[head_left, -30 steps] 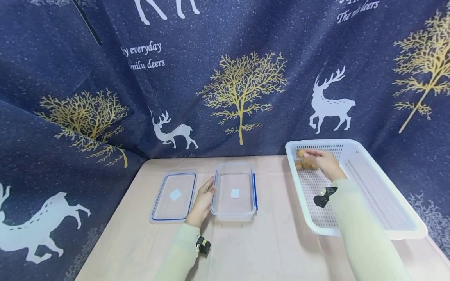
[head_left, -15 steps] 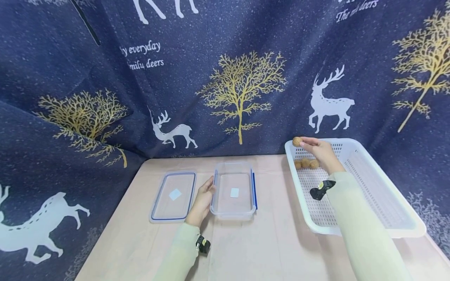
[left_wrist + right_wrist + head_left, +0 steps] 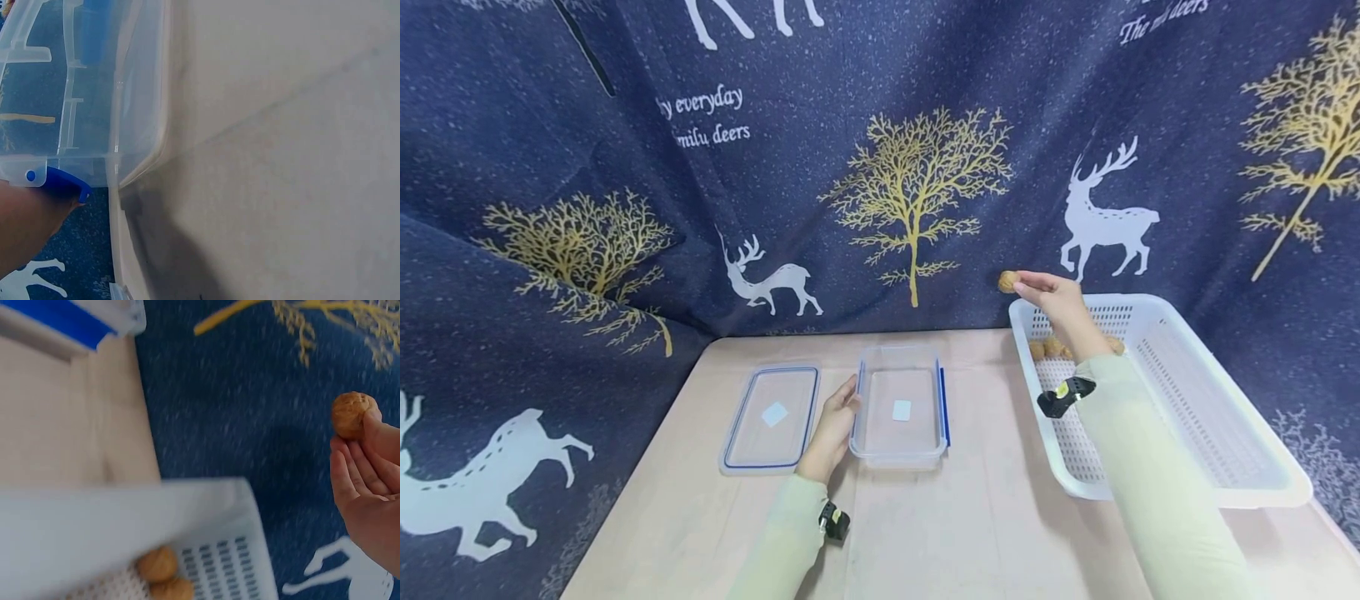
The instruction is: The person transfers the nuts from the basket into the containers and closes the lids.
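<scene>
A pale pink desk [image 3: 940, 533] is stretching out beneath the work. A clear lid with a blue seal [image 3: 773, 446] is lying flat on it, just left of the left hand [image 3: 829, 435]. A clear open container [image 3: 898, 457] is sitting against that hand's right side. A white perforated basket [image 3: 1049, 446] is standing well to its right, below the right hand [image 3: 1060, 308].
</scene>
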